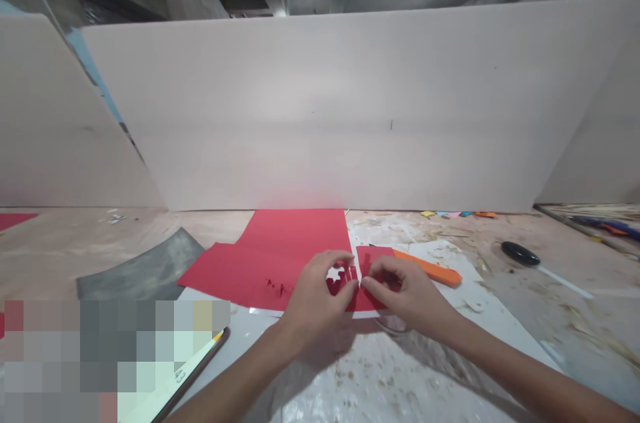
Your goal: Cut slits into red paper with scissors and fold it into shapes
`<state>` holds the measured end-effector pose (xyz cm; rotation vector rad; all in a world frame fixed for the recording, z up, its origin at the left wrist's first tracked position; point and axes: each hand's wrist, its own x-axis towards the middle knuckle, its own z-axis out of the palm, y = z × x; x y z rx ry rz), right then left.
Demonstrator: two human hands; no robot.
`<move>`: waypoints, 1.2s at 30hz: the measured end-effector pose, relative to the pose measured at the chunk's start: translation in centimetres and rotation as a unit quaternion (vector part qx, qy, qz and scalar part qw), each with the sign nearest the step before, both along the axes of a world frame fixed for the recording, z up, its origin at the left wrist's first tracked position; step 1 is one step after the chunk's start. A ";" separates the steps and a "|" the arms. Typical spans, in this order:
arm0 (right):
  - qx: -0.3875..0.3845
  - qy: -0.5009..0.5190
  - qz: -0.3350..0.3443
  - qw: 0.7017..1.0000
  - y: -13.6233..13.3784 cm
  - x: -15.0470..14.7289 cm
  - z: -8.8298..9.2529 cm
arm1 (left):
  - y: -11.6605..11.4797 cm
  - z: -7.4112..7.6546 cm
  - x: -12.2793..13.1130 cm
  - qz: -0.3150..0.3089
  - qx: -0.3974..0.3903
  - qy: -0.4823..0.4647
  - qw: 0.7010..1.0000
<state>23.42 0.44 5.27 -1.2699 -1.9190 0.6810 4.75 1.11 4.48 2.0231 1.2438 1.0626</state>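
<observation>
My left hand (315, 290) is curled, with thumb and forefinger bent in on a small piece of red paper with cut-out slots and openings. Close beside it, my right hand (407, 286) pinches the same piece near the middle; the exact contact is partly hidden by the fingers. Under and behind my hands lie larger sheets of red paper (300, 233), one with small cuts near its lower edge. An orange utility knife (436, 270) rests just beyond my right hand, partly covered by red paper.
White sheets (320, 376) cover the worktop. A grey sheet (143, 264) lies left, above a dark-edged device with a lit screen (173, 380). A black-handled tool (520, 253) lies right. Paper scraps (453, 214) and straw bits are scattered about. A pale upright panel (340, 110) stands behind.
</observation>
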 end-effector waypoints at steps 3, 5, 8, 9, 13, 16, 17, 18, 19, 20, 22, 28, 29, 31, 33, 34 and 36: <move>0.003 -0.011 0.009 1.000 -0.1 0.0 0.0 | -0.1 -0.1 0.0 -0.016 0.078 0.006 0.997; 0.007 -0.023 0.017 1.000 -0.1 0.0 0.0 | -0.1 -0.2 0.0 -0.040 0.104 0.012 0.994; 0.020 -0.039 0.024 0.999 -0.2 -0.1 -0.2 | -0.2 -0.3 -0.1 -0.048 0.110 0.009 0.993; 0.023 -0.044 0.025 0.998 -0.2 -0.1 -0.3 | -0.3 -0.3 -0.1 -0.043 0.109 0.008 0.993; 0.029 -0.064 0.028 0.997 -0.2 0.0 -0.6 | -0.3 -0.2 -0.1 -0.034 0.111 0.006 0.993; 0.032 -0.068 0.027 0.997 -0.3 0.0 -0.7 | -0.2 -0.2 -0.1 -0.033 0.110 -0.001 0.993; 0.032 -0.068 0.026 0.997 -0.3 0.0 -0.7 | -0.2 -0.2 -0.1 -0.028 0.110 -0.005 0.994; 0.033 -0.068 0.025 0.997 -0.3 0.0 -0.6 | -0.1 -0.2 -0.1 -0.022 0.111 -0.009 0.994; 0.033 -0.066 0.026 0.997 -0.3 -0.1 -0.6 | -0.1 -0.2 -0.1 -0.020 0.113 -0.012 0.993; 0.034 -0.063 0.028 0.997 -0.3 -0.2 -0.6 | -0.1 -0.2 -0.1 -0.023 0.119 -0.017 0.993; 0.041 -0.051 0.036 0.997 -0.3 -0.3 -0.6 | -0.1 -0.2 -0.1 -0.039 0.133 -0.032 0.990; 0.060 -0.026 0.025 0.998 -0.5 -0.8 -0.5 | 0.0 0.0 0.0 -0.048 0.153 -0.066 0.985; 0.058 -0.023 0.024 0.998 -0.6 -0.8 -0.5 | 0.0 0.0 0.0 -0.049 0.157 -0.068 0.984; 0.066 -0.014 0.020 0.998 -0.7 -0.8 -0.5 | 0.0 0.0 0.0 -0.052 0.161 -0.073 0.983; 0.085 -0.003 0.013 0.996 -0.8 -0.7 -0.5 | 0.1 0.0 -0.1 -0.050 0.155 -0.077 0.984; 0.094 0.003 0.011 0.995 -0.8 -0.7 -0.6 | 0.1 -0.1 -0.1 -0.050 0.149 -0.078 0.984; 0.106 0.015 0.010 0.994 -0.9 -0.7 -0.8 | 0.1 -0.1 -0.2 -0.050 0.136 -0.079 0.986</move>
